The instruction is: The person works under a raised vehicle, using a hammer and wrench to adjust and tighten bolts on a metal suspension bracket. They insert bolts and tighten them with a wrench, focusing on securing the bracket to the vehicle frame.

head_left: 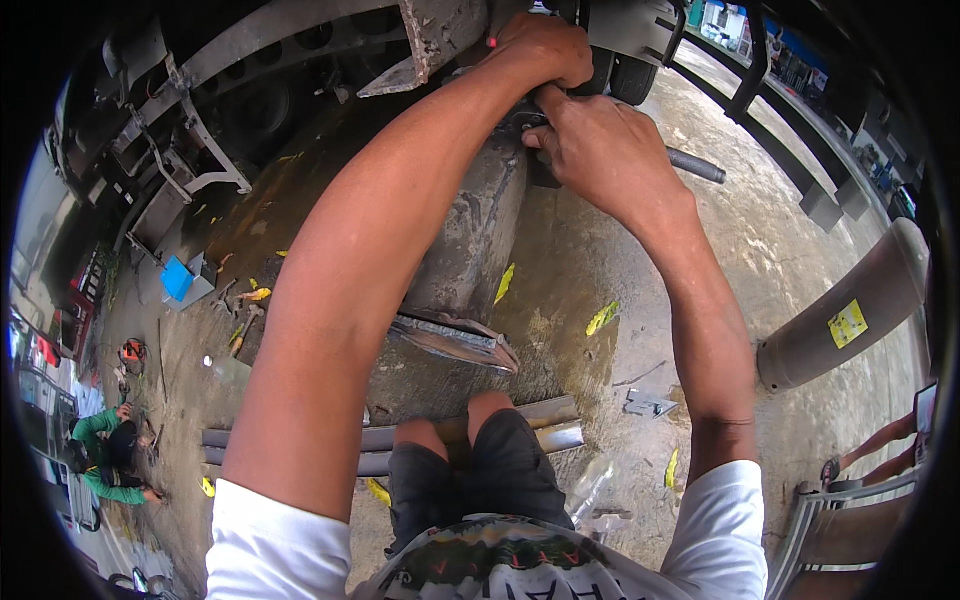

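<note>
Far left, a person in green sleeves (100, 445) is low to the ground, and just right of them sits a small grey box (205, 283) with a blue piece (177, 279) at it, whether inside or on top I can't tell. Now the left arm sweeps up and inward, wrist bent, the left hand (548, 48) reaching highest; its fingers are mostly hidden, so their opening and any hold can't be told. Under that arm runs the dark metal beam (470, 235), its far end by both hands. The right arm angles inward, the right hand (608, 150) curled, its hold unclear, a dark bar (697, 166) jutting out behind the wrist. Far right, a grey-brown cylinder (880, 285) wears a yellow label (847, 325), its contents hidden.
</note>
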The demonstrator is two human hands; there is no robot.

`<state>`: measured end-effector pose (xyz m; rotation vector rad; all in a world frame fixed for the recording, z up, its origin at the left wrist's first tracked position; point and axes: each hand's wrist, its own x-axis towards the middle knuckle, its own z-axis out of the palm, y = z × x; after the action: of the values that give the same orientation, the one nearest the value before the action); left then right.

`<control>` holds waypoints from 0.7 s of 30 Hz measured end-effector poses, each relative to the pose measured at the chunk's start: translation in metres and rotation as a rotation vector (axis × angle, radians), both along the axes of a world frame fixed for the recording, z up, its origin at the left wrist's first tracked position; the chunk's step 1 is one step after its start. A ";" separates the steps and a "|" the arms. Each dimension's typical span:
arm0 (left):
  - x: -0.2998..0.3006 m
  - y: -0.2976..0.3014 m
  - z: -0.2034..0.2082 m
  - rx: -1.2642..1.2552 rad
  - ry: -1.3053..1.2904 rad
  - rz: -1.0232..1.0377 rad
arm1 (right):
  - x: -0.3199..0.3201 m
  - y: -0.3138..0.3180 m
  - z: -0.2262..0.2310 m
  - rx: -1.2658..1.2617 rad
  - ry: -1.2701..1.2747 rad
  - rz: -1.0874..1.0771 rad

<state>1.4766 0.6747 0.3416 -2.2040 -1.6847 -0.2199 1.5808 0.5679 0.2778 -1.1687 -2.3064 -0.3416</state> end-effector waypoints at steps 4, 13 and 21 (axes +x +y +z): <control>-0.002 0.010 -0.004 0.011 -0.014 -0.024 | 0.003 -0.001 0.008 0.019 -0.080 0.014; 0.006 0.012 -0.007 0.064 -0.042 -0.027 | -0.020 0.020 -0.071 -0.177 0.753 0.246; -0.002 -0.020 0.005 -0.031 0.070 -0.027 | -0.009 -0.019 0.020 -0.039 -0.087 -0.105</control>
<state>1.4742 0.6545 0.3467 -2.2313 -1.6325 -0.1230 1.5717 0.5486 0.2981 -1.3216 -2.3404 -0.3952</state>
